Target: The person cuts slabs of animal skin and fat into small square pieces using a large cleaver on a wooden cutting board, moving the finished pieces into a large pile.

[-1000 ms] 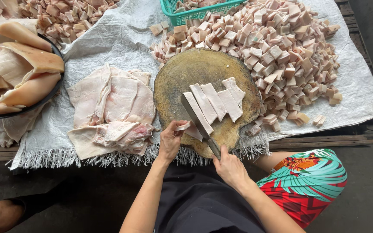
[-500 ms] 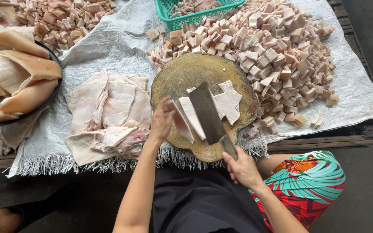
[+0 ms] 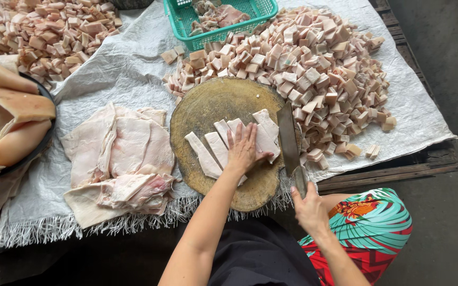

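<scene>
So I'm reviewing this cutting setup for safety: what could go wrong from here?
The left hand lies flat on the strips of fatty meat, fingers spread near the cleaver that the right hand holds; a cut could catch a fingertip. The greasy strips might slide under the palm. The round chopping block overhangs the table edge and may tip under a hard chop.

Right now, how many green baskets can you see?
1. The green basket sits at the top edge of the view on the white sheet, behind the round chopping board; its far end is cut off.
</scene>
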